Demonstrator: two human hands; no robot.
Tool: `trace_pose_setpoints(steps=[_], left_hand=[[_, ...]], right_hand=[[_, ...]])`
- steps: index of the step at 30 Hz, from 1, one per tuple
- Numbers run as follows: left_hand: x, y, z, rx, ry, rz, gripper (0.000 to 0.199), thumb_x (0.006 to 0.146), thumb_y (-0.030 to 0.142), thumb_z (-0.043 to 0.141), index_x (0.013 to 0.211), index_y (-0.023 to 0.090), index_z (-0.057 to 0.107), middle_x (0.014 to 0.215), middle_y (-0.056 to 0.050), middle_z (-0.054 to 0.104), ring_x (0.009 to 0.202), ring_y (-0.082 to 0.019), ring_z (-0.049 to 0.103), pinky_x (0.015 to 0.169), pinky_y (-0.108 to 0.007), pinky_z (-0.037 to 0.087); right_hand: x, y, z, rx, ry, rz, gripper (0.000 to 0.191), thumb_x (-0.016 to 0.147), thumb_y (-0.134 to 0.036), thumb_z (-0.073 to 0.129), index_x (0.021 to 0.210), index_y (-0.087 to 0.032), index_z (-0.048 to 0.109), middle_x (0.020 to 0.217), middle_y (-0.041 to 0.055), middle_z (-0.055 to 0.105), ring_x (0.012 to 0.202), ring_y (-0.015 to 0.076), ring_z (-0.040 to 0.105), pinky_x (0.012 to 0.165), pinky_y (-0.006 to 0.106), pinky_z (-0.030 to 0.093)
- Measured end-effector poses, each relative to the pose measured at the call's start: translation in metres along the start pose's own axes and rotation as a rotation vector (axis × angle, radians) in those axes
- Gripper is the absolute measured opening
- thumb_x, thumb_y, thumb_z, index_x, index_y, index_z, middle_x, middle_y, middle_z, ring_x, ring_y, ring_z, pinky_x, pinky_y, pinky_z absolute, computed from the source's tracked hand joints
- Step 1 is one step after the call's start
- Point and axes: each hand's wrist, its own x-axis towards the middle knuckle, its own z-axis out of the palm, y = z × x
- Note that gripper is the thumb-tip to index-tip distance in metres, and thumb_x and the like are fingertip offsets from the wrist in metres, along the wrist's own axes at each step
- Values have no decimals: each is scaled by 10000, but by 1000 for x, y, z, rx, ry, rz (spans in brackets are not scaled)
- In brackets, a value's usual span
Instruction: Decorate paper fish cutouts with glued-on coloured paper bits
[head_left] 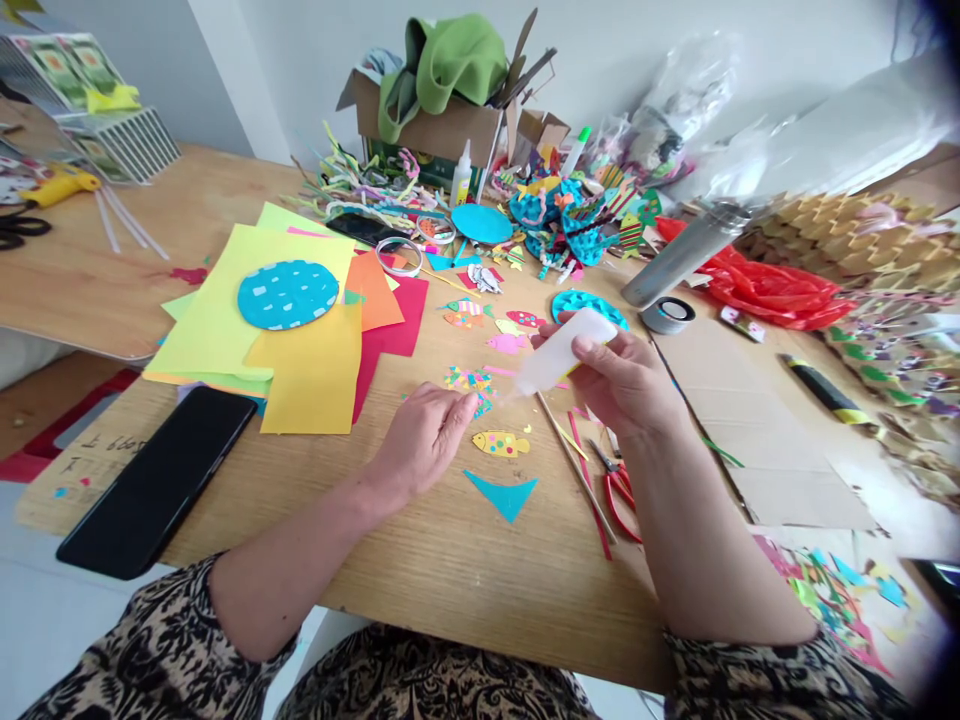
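Note:
My right hand (pixel 619 380) is wrapped round a white squeeze glue bottle (pixel 566 350), tilted with its nozzle down to the left. The nozzle tip is just above a small multicoloured paper piece (pixel 469 379). My left hand (pixel 424 440) is closed beside that piece, thumb and fingertips together; what they pinch, if anything, is hidden. Below the nozzle lies a yellow paper fish (pixel 500 443) with coloured dots, and nearer me a blue paper triangle (pixel 504 494). Further back are a pink paper fish (pixel 508 343) and several other small fish cut-outs.
Red-handled pliers (pixel 619 492) and a thin wooden stick (pixel 574 460) lie by my right forearm. Coloured paper sheets (pixel 315 390) and a black phone (pixel 157 480) are on the left. Cardboard (pixel 757 430), a utility knife (pixel 825 390) and a metal tumbler (pixel 686 255) occupy the right.

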Motion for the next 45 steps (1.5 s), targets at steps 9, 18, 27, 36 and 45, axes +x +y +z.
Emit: trace_pose_setpoints(steps=[9, 18, 27, 36, 45], left_hand=[[1, -1, 0, 5, 16, 15, 430, 1019, 369, 335, 753, 194, 624, 777, -35, 689, 848, -181, 641, 783, -321, 483], [1, 0, -2, 8, 13, -10, 401, 1014, 332, 357, 753, 197, 630, 785, -31, 686, 853, -185, 631, 783, -312, 480], [3, 0, -2, -5, 48, -16, 390, 1010, 326, 359, 778, 200, 646, 847, -35, 681, 953, -197, 578, 867, -335, 474], [3, -3, -2, -26, 40, 15, 376, 1012, 308, 358, 822, 198, 664, 880, -34, 704, 946, -196, 585, 872, -344, 471], [4, -9, 1, -7, 70, 32, 337, 1006, 319, 377, 921, 200, 681, 968, -39, 710, 1065, -198, 582, 990, -380, 445]], right_hand=[[3, -4, -7, -215, 28, -141, 407, 560, -430, 883, 842, -186, 721, 794, 37, 730, 773, 220, 671, 770, 381, 530], [4, 0, -9, -225, 12, -135, 332, 632, -415, 848, 836, -186, 724, 783, 45, 731, 741, 208, 680, 737, 356, 540], [7, 6, -15, -318, 97, -53, 341, 594, -444, 864, 786, -199, 725, 771, 25, 726, 746, 212, 677, 766, 352, 531], [12, 8, -19, -319, 140, -51, 391, 546, -486, 869, 772, -207, 716, 758, 26, 715, 751, 210, 666, 727, 330, 512], [18, 17, -28, -342, 240, -66, 376, 559, -471, 868, 751, -190, 709, 702, 8, 684, 647, 156, 620, 641, 291, 491]])
